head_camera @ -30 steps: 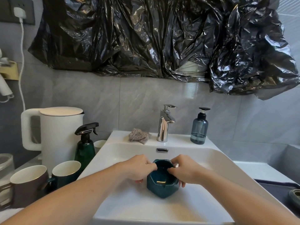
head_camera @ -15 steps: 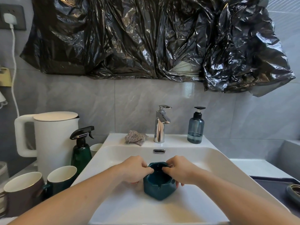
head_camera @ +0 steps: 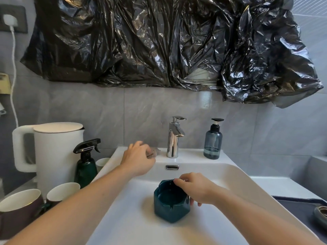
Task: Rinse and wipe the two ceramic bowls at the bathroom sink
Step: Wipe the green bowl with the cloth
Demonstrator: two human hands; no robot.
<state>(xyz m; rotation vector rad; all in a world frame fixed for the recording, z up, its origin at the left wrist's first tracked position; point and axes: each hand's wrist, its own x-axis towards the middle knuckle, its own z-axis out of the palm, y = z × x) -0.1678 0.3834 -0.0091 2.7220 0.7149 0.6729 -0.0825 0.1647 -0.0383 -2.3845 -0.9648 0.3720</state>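
Our right hand [head_camera: 196,189] curls its fingers over the far rim of the teal bowl [head_camera: 171,200], which sits in the sink [head_camera: 230,175] at lower centre. Our left hand [head_camera: 137,159] reaches to the ledge at centre frame, fingers bent around the cloth [head_camera: 154,151]; blur hides whether they grip it. No water runs from the tap [head_camera: 174,137], so we judge wiping is about to start on bowl 1. Bowl 2 we cannot identify.

No readable text, labels or numbers anywhere.
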